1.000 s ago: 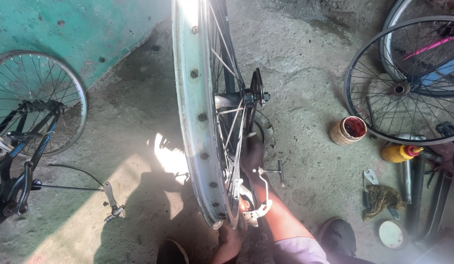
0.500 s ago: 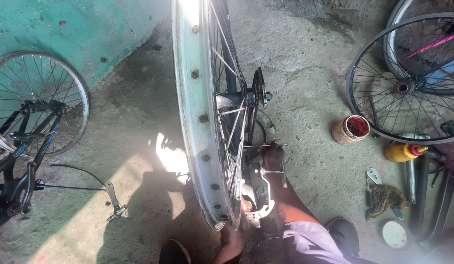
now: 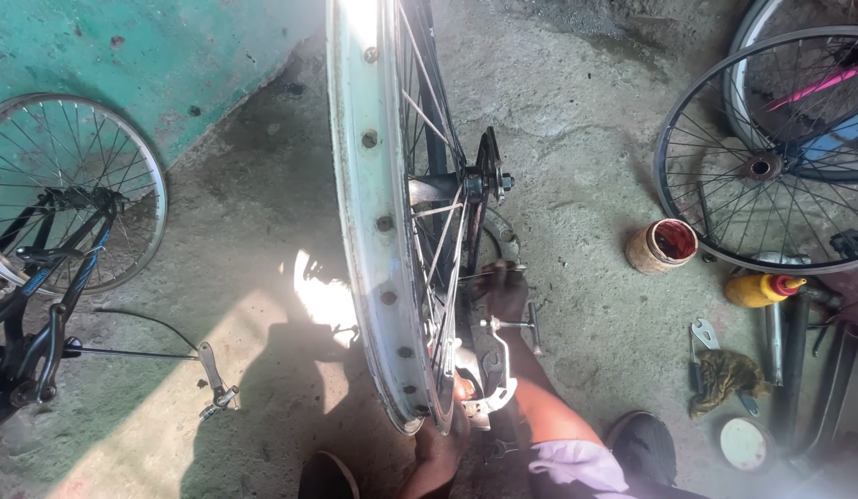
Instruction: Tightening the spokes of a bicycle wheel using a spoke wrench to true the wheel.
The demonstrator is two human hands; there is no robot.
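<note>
A bare silver bicycle wheel rim (image 3: 366, 231) with spokes stands upright in the middle, its hub and axle nut (image 3: 489, 183) facing right. My left hand (image 3: 438, 451) grips the bottom of the rim from below. My right hand (image 3: 503, 288) reaches in at the spokes below the hub, fingers curled; what it holds is hidden. A small T-shaped metal tool (image 3: 517, 324) shows just under that hand. A silver brake caliper (image 3: 492, 388) sits against my forearm beside the rim's lower edge.
On the concrete floor: an open tin of red grease (image 3: 663, 245), a yellow oil bottle (image 3: 760, 289), a dirty rag with wrenches (image 3: 725, 371), a round lid (image 3: 743, 444). Spoked wheels lie at right (image 3: 762, 166) and left (image 3: 73, 189); a brake cable (image 3: 142, 351) lies lower left.
My right hand has shifted a little down and to the right along the spokes, and my sleeve has come further into view. The wheel and my left hand stay put.
</note>
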